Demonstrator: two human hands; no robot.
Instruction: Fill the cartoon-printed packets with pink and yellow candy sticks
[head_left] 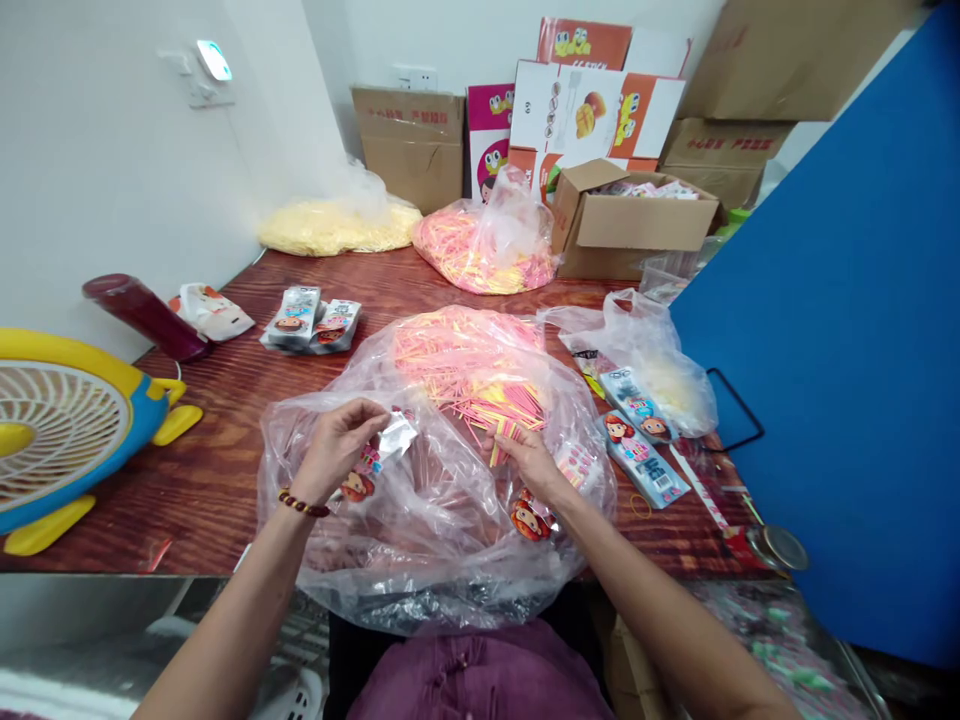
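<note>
Between the fingertips of my left hand (pixel 339 447) is the edge of a small silver foil packet (pixel 397 432). My right hand (pixel 529 458) pinches a short bundle of pink and yellow sticks (pixel 502 436), apart from the packet. Beneath both hands spreads a large clear plastic bag (pixel 442 530), its mouth wide and slack toward my lap. Many loose thin pink and yellow sticks (pixel 472 350) are heaped in its far part. Near my right wrist lies a packet with a red-haired cartoon figure (pixel 531 516); another cartoon print (pixel 358 487) shows below my left fingers.
Flat silver packets (pixel 646 460) lie at right beside a knotted bag (pixel 667 385); more packets (pixel 311 320) are at left. A fan (pixel 60 430) and a dark red bottle (pixel 146 315) stand left. Behind are filled bags (pixel 487 250) and an open carton (pixel 637 225). A blue panel (pixel 840 350) borders the right.
</note>
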